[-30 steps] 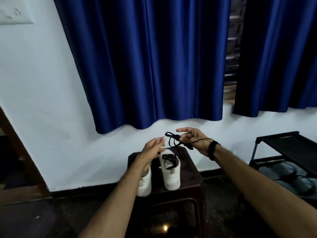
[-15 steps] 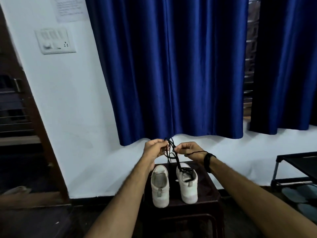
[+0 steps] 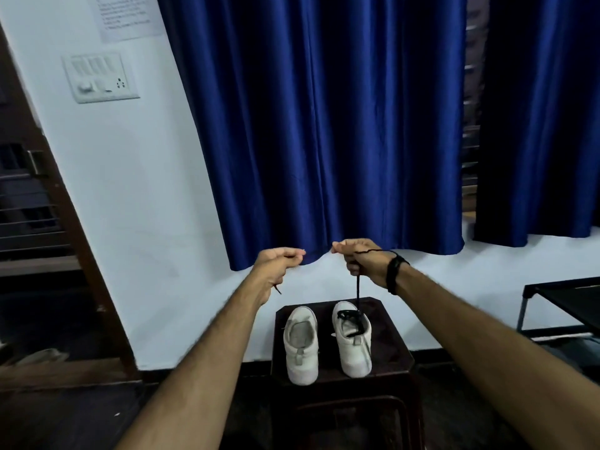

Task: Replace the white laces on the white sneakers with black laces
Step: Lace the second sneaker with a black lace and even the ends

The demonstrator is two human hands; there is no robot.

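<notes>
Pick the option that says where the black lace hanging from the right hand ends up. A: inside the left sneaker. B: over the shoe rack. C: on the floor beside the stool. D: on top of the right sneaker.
D: the black lace drops from the right hand into a bunch on the right sneaker, while the left sneaker shows no lace.

Dark stool, two sneakers

The dark brown stool carries the left white sneaker and the right white sneaker side by side, heels toward the camera.
</notes>
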